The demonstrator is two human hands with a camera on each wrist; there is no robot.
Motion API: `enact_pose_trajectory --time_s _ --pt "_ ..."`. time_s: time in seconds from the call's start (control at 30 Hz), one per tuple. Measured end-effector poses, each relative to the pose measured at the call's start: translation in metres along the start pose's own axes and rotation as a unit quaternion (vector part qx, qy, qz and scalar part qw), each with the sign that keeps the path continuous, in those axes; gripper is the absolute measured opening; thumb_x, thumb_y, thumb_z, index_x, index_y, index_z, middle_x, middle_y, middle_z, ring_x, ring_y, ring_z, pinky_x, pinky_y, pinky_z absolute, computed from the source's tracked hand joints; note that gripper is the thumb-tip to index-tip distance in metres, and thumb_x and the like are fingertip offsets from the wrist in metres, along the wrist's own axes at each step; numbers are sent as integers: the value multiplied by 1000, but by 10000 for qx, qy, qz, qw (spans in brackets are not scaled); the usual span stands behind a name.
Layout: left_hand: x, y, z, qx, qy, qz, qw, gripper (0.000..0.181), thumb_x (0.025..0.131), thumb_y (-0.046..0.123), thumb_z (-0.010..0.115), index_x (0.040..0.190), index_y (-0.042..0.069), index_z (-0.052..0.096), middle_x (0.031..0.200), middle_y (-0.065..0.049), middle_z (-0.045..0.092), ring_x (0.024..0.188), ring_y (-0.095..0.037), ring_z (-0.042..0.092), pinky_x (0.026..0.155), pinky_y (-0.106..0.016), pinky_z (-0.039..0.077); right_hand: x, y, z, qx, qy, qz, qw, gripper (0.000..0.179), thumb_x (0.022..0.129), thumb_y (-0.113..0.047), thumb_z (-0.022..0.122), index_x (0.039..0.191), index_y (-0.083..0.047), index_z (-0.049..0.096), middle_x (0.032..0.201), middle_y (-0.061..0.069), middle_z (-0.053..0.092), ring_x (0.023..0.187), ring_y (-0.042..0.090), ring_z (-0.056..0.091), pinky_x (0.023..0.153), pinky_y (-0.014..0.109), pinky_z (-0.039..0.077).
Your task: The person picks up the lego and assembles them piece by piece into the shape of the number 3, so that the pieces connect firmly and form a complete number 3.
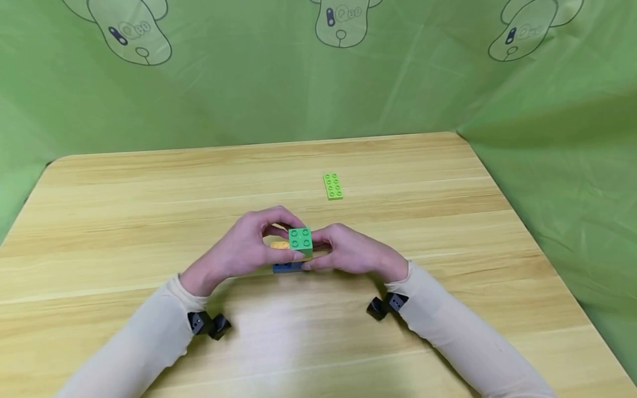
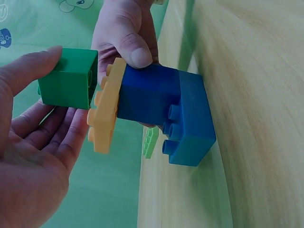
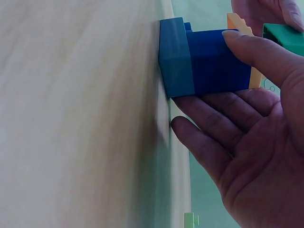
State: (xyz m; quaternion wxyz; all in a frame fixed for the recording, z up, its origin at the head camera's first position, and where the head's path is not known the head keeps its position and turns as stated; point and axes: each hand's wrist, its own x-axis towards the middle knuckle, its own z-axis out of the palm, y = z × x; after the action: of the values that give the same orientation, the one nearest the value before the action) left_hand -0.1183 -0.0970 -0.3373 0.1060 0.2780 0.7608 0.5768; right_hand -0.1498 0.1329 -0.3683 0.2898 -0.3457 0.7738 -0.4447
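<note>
A green two-by-two building brick [image 1: 300, 239] is pinched between the thumb and fingers of my left hand [image 1: 243, 244]. In the left wrist view a small gap separates it from the studs of a thin yellow-orange plate [image 2: 105, 114]. That plate tops a stack: a dark blue brick [image 2: 148, 92] sits in the middle, and a longer, lighter blue brick [image 2: 194, 126] forms the bottom, close over the table. My right hand [image 1: 355, 250] grips the stack from the right, its thumb [image 3: 251, 47] on the dark blue brick and its fingers along the opposite side.
A flat lime green plate [image 1: 333, 187] lies studs up on the wooden table [image 1: 149, 210], beyond my hands. Green cloth [image 1: 249, 99] with printed figures hangs behind the table's far edge and on both sides. Small black devices [image 1: 209, 325] sit at the wrists.
</note>
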Motion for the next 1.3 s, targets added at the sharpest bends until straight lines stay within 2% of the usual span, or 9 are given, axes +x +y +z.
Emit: enact_pose_trajectory --time_s 0.13,0.6,0.9,1.1,1.3 --pt "1 -2 1 106 -30 38 9999 31 78 6 83 106 7 69 104 -1 65 97 -18 63 90 -32 52 0 1 0 -36 21 -20 10000 28 88 -15 76 115 -10 70 109 -9 70 107 8 63 96 29 49" --pt "2 -8 3 323 -67 -42 9994 32 79 12 84 106 8 68 105 1 65 99 -17 63 91 -30 52 -2 -2 1 -90 34 150 9998 27 88 -20 76 112 -9 72 104 -5 71 99 11 64 92 33 52" --pt "4 -10 3 540 -80 177 9984 31 79 12 84 106 8 69 105 2 65 98 -15 63 91 -29 52 -1 -2 -1 -105 95 244 9996 24 87 -19 77 110 -11 72 103 -8 71 101 10 65 92 31 52" --pt "4 -9 3 624 -87 301 9976 30 79 10 84 105 7 69 103 1 65 97 -15 63 91 -30 52 -1 -1 0 -32 77 187 9998 25 87 -17 77 110 -8 72 104 -5 71 101 11 65 91 32 53" --pt "3 -10 3 801 -58 299 9963 29 78 9 84 104 8 69 101 3 65 94 -15 62 91 -32 52 -1 -2 1 -50 95 187 9998 25 87 -19 77 110 -8 72 104 -4 71 100 11 65 91 31 52"
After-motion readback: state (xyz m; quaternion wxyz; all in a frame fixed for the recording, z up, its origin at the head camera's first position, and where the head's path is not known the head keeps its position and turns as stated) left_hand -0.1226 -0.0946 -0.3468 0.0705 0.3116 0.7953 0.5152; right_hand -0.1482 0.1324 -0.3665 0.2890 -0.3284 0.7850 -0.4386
